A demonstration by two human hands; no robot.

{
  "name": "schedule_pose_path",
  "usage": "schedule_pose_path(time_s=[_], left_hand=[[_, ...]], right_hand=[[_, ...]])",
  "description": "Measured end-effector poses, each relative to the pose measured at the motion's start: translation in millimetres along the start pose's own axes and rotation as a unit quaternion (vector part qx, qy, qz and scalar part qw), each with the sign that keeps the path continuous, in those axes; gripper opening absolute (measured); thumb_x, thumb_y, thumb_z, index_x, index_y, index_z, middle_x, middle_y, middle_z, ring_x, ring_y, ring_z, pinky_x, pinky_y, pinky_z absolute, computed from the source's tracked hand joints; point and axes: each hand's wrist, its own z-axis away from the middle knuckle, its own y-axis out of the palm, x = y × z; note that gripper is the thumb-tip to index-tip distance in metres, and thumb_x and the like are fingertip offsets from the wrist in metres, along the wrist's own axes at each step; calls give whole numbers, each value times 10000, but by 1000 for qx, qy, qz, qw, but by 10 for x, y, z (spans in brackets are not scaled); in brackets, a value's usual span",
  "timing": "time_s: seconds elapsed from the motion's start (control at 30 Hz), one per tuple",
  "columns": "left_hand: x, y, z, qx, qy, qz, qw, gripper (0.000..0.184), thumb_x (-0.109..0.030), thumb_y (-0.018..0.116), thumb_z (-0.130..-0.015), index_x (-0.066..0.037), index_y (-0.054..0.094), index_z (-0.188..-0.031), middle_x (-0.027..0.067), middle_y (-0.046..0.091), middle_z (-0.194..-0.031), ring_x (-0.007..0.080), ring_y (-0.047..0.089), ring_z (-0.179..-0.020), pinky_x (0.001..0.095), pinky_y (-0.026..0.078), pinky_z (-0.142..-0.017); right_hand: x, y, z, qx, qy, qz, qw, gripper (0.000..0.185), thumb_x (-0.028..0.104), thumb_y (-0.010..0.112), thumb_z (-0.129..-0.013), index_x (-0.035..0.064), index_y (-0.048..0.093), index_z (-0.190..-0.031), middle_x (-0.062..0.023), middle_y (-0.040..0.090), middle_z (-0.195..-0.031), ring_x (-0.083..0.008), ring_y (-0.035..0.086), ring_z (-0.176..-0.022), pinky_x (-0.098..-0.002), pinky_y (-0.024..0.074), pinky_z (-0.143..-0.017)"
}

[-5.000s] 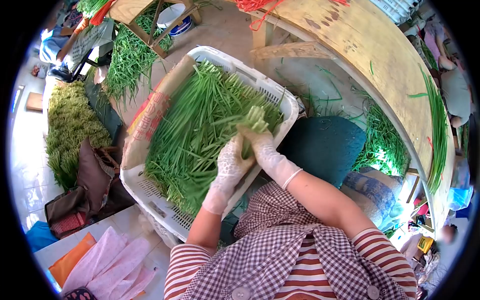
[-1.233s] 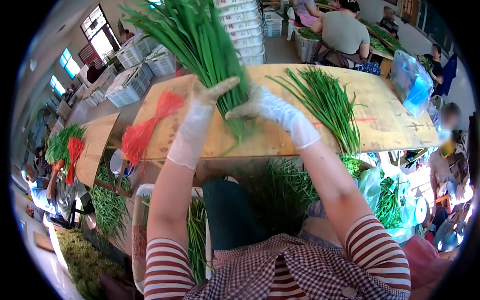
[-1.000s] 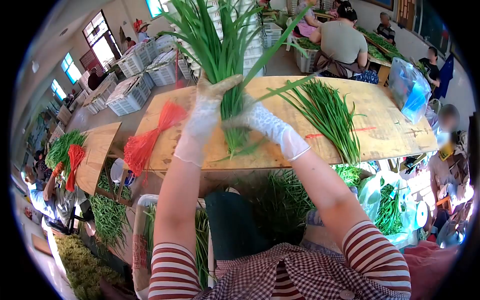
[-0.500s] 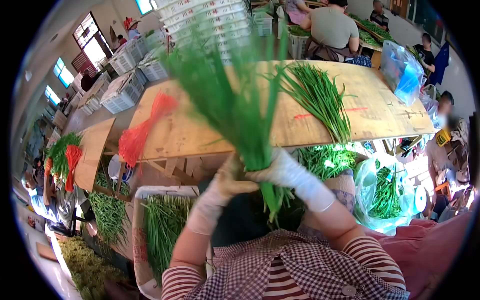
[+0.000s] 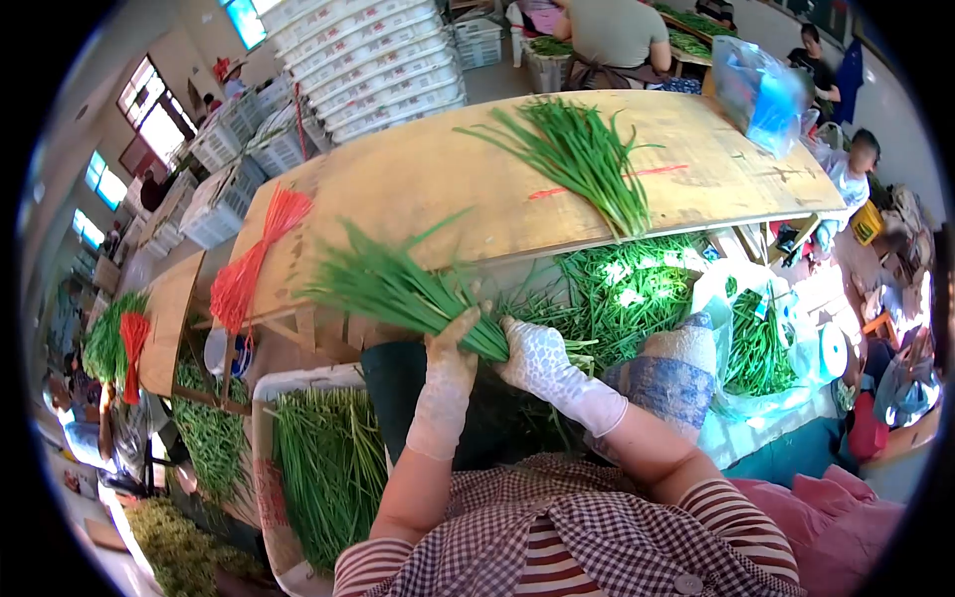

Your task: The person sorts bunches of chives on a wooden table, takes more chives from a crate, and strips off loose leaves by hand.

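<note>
A bunch of garlic chives lies tilted across my two gloved hands, its leaf tips pointing left over the table's front edge. My left hand wraps the bunch near its middle. Nearer the stem end, my right hand is closed around it, with pale stem ends showing past the fingers on the right. A second bunch of chives rests on the wooden table, lying over a red tie strip.
A bundle of red strips hangs over the table's left edge. Below stands a white crate of chives. To the right, loose greens lie beside a clear plastic bag. Crates are stacked behind; other people sit around the room.
The bunch has swung from upright to a leftward tilt and come lower. Both hands still grip it, with the right hand turned. The whole view has shifted slightly.
</note>
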Motion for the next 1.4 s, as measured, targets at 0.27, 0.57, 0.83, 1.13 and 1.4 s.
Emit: schedule_pose_path(time_s=[0.27, 0.57, 0.83, 1.13, 1.4], left_hand=[[523, -15, 63, 34, 22, -136, 990, 538, 42, 720, -718, 13, 524, -1218, 138, 606, -1125, 238, 605, -987, 397, 479, -941], [544, -257, 19, 123, -20, -15, 992, 549, 60, 697, -720, 25, 501, -1232, 94, 596, -868, 209, 596, -793, 399, 522, -787], [495, 11, 167, 219, 121, -293, 923, 420, 64, 709, -704, 4, 564, -1094, 40, 563, -870, 187, 594, -772, 372, 515, -816], [-5, 171, 360, 77, 115, -121, 983, 198, -28, 674, -824, -4, 608, -1009, 40, 570, -824, 178, 576, -741, 333, 511, -761], [-742, 246, 393, 114, 193, 114, 968, 114, -163, 627, -868, -105, 556, -800, -9, 485, -669, 125, 511, -622, 315, 517, -779]], right_hand=[[-223, 27, 89, -34, -34, 72, 996, 375, 179, 661, -685, -14, 581, -997, -199, 648, -810, -354, 656, -765, -462, 516, -681], [-615, -91, 105, 220, -19, -207, 953, 546, 303, 734, -657, 38, 590, -1113, -233, 663, -873, -384, 644, -831, -420, 517, -741], [-830, 67, 161, 151, -87, -343, 923, 461, 164, 766, -674, 53, 606, -1092, -139, 686, -869, -212, 660, -805, -354, 512, -726], [-579, -587, 289, 55, -226, -335, 913, 670, 242, 762, -769, 82, 465, -1349, -162, 489, -1367, -307, 483, -1244, -373, 381, -1056], [-777, -789, 364, 125, 58, -626, 767, 489, 71, 619, -882, 6, 457, -1338, -130, 659, -1094, -214, 598, -1055, -330, 511, -892]])
